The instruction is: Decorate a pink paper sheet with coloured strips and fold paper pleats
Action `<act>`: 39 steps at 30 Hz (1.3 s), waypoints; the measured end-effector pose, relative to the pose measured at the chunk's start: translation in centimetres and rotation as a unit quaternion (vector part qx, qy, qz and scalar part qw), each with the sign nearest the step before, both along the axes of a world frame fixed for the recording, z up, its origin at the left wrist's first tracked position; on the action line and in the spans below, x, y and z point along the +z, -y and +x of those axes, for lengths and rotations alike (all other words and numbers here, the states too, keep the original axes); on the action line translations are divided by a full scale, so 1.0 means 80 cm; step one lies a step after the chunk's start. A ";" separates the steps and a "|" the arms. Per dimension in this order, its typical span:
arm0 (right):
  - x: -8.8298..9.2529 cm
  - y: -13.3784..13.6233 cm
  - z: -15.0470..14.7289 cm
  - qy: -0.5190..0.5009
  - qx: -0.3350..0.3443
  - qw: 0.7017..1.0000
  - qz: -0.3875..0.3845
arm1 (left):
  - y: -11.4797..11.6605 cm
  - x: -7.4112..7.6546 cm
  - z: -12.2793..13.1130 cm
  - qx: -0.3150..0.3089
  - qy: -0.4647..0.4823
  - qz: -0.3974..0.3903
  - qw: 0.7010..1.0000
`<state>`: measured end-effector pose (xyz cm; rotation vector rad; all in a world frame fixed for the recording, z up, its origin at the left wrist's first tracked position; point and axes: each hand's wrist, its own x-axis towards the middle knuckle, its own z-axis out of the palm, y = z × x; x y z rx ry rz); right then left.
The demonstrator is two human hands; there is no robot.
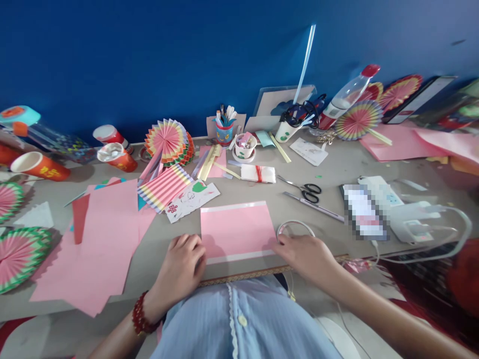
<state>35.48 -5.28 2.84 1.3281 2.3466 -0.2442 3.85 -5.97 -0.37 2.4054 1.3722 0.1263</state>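
A pink sheet of paper (236, 229) with pale strips along its far and near edges lies flat on the table in front of me. My left hand (182, 264) rests at its near left corner, fingers curled down onto the paper's edge. My right hand (305, 254) presses its near right corner with bent fingers. Both hands pinch or press the sheet's lower fold.
Loose pink sheets (101, 239) lie at left, with folded paper fans (168, 142) behind. Scissors (305, 189), a metal ruler (316, 207), a tape roll (295, 227), cups of pens (224, 130), a bottle (348, 94) and a phone with cables (364, 212) crowd the right.
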 end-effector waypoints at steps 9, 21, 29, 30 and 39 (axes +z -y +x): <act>0.001 -0.004 -0.002 0.033 -0.002 0.999 -0.015 | 0.007 -0.006 -0.012 0.059 0.011 0.009 0.998; -0.004 -0.005 -0.004 0.034 -0.014 0.999 -0.008 | -0.021 0.021 0.025 -0.191 0.159 0.016 0.969; -0.004 -0.003 -0.006 0.043 -0.011 0.999 0.011 | -0.056 -0.039 0.114 -0.437 0.100 0.132 0.884; -0.005 -0.003 -0.006 0.042 -0.007 0.999 0.013 | -0.058 -0.043 0.118 -0.451 0.085 0.144 0.877; -0.019 0.004 0.028 -0.028 0.007 0.999 0.031 | -0.061 -0.036 0.121 -0.473 0.069 0.181 0.860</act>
